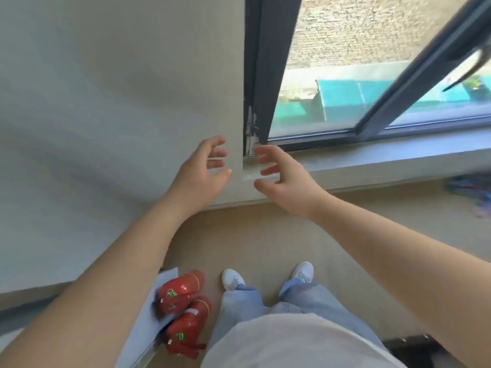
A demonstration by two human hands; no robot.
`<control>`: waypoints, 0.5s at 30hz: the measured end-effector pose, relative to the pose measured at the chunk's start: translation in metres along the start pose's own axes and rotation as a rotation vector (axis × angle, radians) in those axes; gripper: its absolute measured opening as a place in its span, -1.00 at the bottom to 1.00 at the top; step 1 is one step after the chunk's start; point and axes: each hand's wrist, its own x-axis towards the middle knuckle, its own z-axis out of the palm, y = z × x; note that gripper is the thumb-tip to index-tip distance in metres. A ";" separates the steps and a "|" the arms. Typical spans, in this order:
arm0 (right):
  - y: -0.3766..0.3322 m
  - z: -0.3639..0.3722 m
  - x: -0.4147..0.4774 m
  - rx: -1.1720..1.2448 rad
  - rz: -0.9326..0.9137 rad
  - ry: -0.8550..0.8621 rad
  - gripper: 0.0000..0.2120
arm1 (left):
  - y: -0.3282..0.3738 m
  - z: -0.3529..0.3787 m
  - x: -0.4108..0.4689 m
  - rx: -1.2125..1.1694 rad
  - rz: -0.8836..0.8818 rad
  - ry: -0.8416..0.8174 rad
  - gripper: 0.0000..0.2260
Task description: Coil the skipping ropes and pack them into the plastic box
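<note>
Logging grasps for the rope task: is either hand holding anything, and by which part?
Nothing is held: left hand and right hand are both open.

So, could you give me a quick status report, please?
Left hand, right hand open, empty. Ropes, plastic box not made out. Red cylindrical extinguishers low left.

Blurred blue-purple ropes [471, 193], floor [265, 235], far rt.

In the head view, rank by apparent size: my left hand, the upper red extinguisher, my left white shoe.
Largest: left hand, though it is nearer the camera.
Then: upper red extinguisher.
Smallest: left white shoe, partly covered by the trouser leg.
</note>
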 end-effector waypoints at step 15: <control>0.222 -0.158 -0.148 0.212 0.429 0.399 -0.45 | 0.110 0.302 0.054 0.219 0.077 -0.547 -0.53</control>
